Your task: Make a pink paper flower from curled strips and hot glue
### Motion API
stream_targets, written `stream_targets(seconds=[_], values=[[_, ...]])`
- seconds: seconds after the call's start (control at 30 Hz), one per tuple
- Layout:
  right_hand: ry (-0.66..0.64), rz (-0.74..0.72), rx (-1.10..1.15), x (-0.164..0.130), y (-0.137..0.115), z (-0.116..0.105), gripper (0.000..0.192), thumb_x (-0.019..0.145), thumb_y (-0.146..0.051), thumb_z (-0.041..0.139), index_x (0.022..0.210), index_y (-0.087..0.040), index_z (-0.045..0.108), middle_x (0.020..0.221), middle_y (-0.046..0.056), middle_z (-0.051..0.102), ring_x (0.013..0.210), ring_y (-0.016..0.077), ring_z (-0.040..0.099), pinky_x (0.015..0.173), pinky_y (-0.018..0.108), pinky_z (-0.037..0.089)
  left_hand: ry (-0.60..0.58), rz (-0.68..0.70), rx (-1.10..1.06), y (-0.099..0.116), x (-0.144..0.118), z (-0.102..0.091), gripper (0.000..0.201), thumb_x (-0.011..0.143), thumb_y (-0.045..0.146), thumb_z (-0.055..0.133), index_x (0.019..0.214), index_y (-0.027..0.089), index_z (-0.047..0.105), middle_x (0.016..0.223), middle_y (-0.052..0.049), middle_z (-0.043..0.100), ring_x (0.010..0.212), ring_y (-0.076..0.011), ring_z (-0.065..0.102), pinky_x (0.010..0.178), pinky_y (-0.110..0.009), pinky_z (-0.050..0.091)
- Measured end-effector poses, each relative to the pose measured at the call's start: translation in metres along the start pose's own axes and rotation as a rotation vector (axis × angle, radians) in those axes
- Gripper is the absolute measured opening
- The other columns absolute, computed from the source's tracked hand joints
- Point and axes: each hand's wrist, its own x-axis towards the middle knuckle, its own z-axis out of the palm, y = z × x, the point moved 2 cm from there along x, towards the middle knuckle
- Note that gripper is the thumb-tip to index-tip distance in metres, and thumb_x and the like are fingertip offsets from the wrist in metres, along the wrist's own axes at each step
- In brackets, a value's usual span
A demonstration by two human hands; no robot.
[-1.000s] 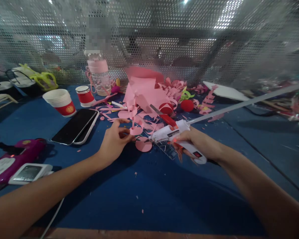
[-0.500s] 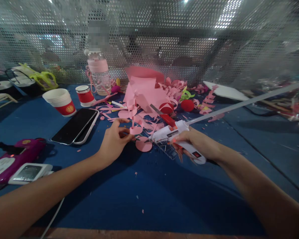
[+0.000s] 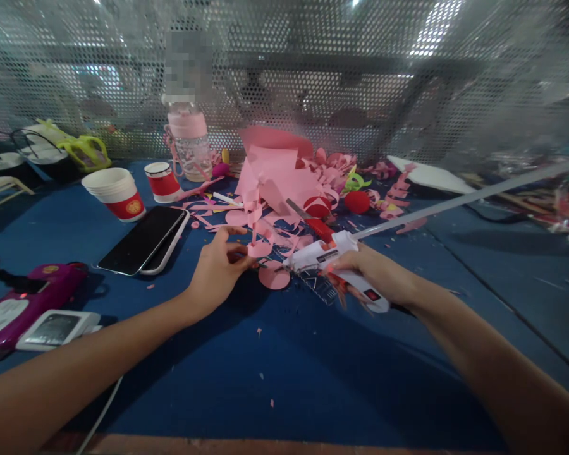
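Two hands meet at mid-frame, and little has shifted over the last second. At the far left of the frame a purple device (image 3: pixel 23 302) lies on the blue counter (image 3: pixel 284 379), with stacked paper cups (image 3: pixel 116 193) and two phones (image 3: pixel 145 240) further in. My left hand (image 3: pixel 215 272) is closed in a pinch on a pink paper spiral (image 3: pixel 255 230) standing upright at centre, just as it was before. Right of it, my right hand (image 3: pixel 379 275) grips the white glue gun (image 3: pixel 334 256), whose nozzle has crept slightly closer to the spiral's base, above a pink paper circle (image 3: pixel 274 278). I judge the gluing under way, not finished. Pink paper scraps (image 3: pixel 284 180) pile behind.
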Motion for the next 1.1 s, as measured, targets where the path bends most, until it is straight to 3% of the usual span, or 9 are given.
stream_targets(seconds=[0.7, 1.1], values=[[-0.069, -0.064, 0.010, 0.001, 0.001, 0.000, 0.020, 0.065, -0.024, 0.045, 0.047, -0.016, 0.050, 0.038, 0.000, 0.053, 0.024, 0.0048, 0.035, 0.025, 0.016, 0.029, -0.005, -0.016, -0.058, -0.004, 0.001, 0.001, 0.034, 0.070, 0.021, 0.061, 0.100, 0.019, 0.045, 0.069, 0.001, 0.067, 0.063, -0.0164, 0.067, 0.059, -0.026, 0.049], [0.008, -0.104, 0.016, 0.000, 0.000, -0.010, 0.016, 0.065, -0.027, 0.047, 0.052, -0.016, 0.048, 0.037, 0.001, 0.051, 0.025, 0.0060, 0.035, 0.028, 0.020, 0.027, -0.020, -0.004, 0.027, -0.002, 0.001, -0.001, 0.033, 0.071, 0.023, 0.061, 0.100, 0.019, 0.045, 0.068, 0.000, 0.068, 0.063, -0.0171, 0.066, 0.059, -0.027, 0.046]])
